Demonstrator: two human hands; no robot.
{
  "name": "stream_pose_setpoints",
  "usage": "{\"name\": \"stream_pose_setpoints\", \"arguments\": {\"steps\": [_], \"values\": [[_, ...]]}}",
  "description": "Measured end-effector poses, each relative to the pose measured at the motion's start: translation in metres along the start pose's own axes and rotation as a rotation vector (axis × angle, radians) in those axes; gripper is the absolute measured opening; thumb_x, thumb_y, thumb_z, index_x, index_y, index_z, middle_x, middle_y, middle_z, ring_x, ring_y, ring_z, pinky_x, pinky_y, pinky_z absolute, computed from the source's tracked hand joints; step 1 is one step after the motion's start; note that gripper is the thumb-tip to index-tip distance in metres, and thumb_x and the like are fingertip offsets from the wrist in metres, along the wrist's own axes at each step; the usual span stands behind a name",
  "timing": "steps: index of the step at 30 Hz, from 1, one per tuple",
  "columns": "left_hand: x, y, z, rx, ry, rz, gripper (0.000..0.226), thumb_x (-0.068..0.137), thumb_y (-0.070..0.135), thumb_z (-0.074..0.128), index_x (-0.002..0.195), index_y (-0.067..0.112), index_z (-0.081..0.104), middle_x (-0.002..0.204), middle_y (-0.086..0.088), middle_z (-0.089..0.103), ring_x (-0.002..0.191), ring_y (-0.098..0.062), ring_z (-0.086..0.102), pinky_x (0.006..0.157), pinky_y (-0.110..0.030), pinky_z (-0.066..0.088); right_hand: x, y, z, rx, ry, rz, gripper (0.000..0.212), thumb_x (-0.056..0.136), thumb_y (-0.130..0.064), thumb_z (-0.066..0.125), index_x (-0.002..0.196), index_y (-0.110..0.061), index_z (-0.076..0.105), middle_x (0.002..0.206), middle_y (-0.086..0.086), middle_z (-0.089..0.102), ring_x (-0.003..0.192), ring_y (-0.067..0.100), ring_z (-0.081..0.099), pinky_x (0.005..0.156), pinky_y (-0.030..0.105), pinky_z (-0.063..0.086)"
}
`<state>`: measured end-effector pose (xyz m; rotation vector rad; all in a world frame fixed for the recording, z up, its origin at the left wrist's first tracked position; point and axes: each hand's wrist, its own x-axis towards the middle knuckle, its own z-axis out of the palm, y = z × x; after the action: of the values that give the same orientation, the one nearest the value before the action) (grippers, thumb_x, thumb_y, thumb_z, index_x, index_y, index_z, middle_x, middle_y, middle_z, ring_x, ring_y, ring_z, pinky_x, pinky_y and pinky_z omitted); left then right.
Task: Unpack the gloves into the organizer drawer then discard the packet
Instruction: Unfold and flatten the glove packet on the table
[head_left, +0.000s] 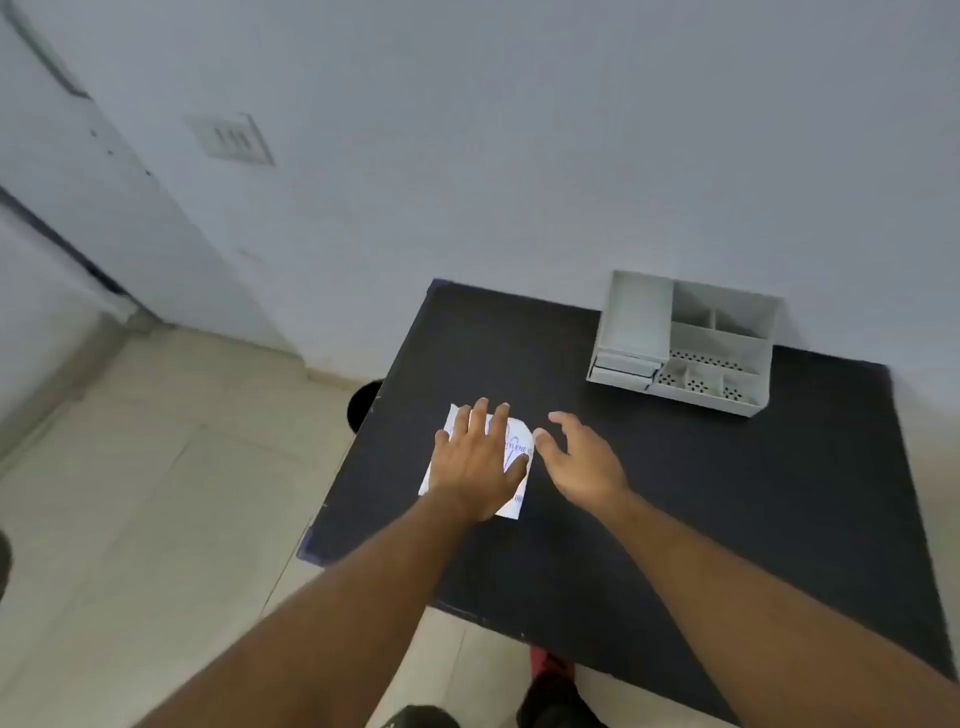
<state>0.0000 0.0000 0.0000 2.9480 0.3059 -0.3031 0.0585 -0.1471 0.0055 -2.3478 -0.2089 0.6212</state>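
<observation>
A white glove packet (514, 447) with blue print lies flat on the black table (675, 493), near its left edge. My left hand (480, 460) rests palm down on top of the packet, fingers spread, covering most of it. My right hand (582, 460) hovers just right of the packet with its fingers apart, fingertips close to the packet's right edge and holding nothing. The grey organizer (685, 343) stands at the back right of the table, its small drawers (623, 370) at the front left looking closed.
The table stands against a pale wall. A dark round bin (363, 402) sits on the tiled floor beside the table's left edge. Feet and a red item (550, 670) show below the table's near edge.
</observation>
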Motion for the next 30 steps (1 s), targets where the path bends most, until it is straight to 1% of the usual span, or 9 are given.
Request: {"name": "stream_pose_setpoints", "arguments": {"steps": [7,11,13,16,20,22,24,27,30], "values": [[0.005,-0.007,0.050,-0.004,-0.180,-0.115,0.076,0.097,0.060,0.042,0.158,0.022,0.016,0.166,-0.010,0.019,0.150,-0.034,0.022,0.112,-0.053,0.031,0.053,0.012,0.016,-0.027,-0.173,0.125,0.053,0.096,-0.042,0.052,0.144,-0.021,0.046,0.138,0.004,0.060,0.126,0.024,0.057,0.098,0.033,0.044],[0.011,-0.015,0.076,-0.027,-0.276,-0.061,0.076,0.097,0.060,0.042,0.159,0.026,0.014,0.169,-0.009,0.008,0.155,-0.036,0.007,0.117,-0.055,0.023,0.084,0.015,0.029,-0.021,-0.222,0.258,0.045,0.093,-0.037,0.059,0.132,-0.015,0.056,0.114,0.006,0.069,0.101,0.025,0.068,0.088,0.038,0.057],[0.013,-0.017,0.084,-0.050,-0.307,-0.071,0.079,0.096,0.060,0.044,0.159,0.026,0.011,0.170,-0.008,0.002,0.155,-0.036,0.001,0.118,-0.057,0.020,0.088,0.016,0.036,0.040,-0.246,0.398,0.039,0.092,-0.032,0.060,0.126,-0.013,0.058,0.098,0.007,0.070,0.086,0.023,0.072,0.077,0.039,0.062],[0.015,-0.022,0.095,-0.096,-0.324,-0.095,0.081,0.094,0.061,0.046,0.159,0.025,0.011,0.170,-0.009,0.001,0.155,-0.036,-0.001,0.117,-0.058,0.022,0.092,0.020,0.053,0.164,-0.269,0.530,0.039,0.091,-0.029,0.060,0.127,-0.013,0.060,0.095,0.005,0.071,0.079,0.019,0.073,0.060,0.031,0.058],[0.021,-0.021,0.094,-0.178,-0.286,-0.118,0.081,0.091,0.063,0.049,0.157,0.025,0.020,0.168,-0.010,0.010,0.154,-0.037,0.005,0.115,-0.060,0.027,0.096,0.018,0.066,0.380,-0.206,0.627,0.026,0.091,-0.024,0.060,0.113,-0.012,0.067,0.094,0.007,0.073,0.078,0.019,0.072,0.062,0.033,0.059],[0.023,-0.020,0.090,-0.278,-0.258,-0.155,0.083,0.088,0.064,0.054,0.155,0.025,0.024,0.166,-0.008,0.017,0.153,-0.034,0.011,0.114,-0.059,0.030,0.097,0.015,0.067,0.447,-0.192,0.639,0.017,0.091,-0.022,0.061,0.102,-0.013,0.071,0.091,0.008,0.075,0.077,0.019,0.070,0.066,0.033,0.059],[0.026,-0.019,0.083,-0.417,-0.193,-0.194,0.083,0.083,0.064,0.060,0.151,0.027,0.031,0.161,-0.003,0.030,0.149,-0.027,0.025,0.112,-0.053,0.036,0.098,0.010,0.065,0.503,-0.158,0.585,0.011,0.090,-0.020,0.064,0.092,-0.013,0.072,0.088,0.007,0.074,0.074,0.020,0.067,0.063,0.032,0.055],[0.040,-0.017,0.068,-0.779,-0.109,-0.335,0.068,0.076,0.056,0.072,0.136,0.032,0.049,0.135,0.009,0.057,0.119,-0.012,0.057,0.098,-0.036,0.051,0.100,-0.007,0.057,0.583,-0.078,0.473,0.006,0.084,-0.019,0.071,0.081,-0.015,0.073,0.083,0.004,0.075,0.078,0.020,0.071,0.064,0.032,0.057],[0.059,-0.016,0.045,-1.168,-0.128,-0.504,0.052,0.079,0.043,0.076,0.125,0.025,0.060,0.118,0.012,0.066,0.108,-0.007,0.065,0.084,-0.021,0.051,0.100,-0.029,0.044,0.517,-0.020,0.298,0.005,0.081,-0.021,0.072,0.078,-0.020,0.075,0.081,-0.005,0.075,0.081,0.016,0.073,0.067,0.031,0.059]]}}
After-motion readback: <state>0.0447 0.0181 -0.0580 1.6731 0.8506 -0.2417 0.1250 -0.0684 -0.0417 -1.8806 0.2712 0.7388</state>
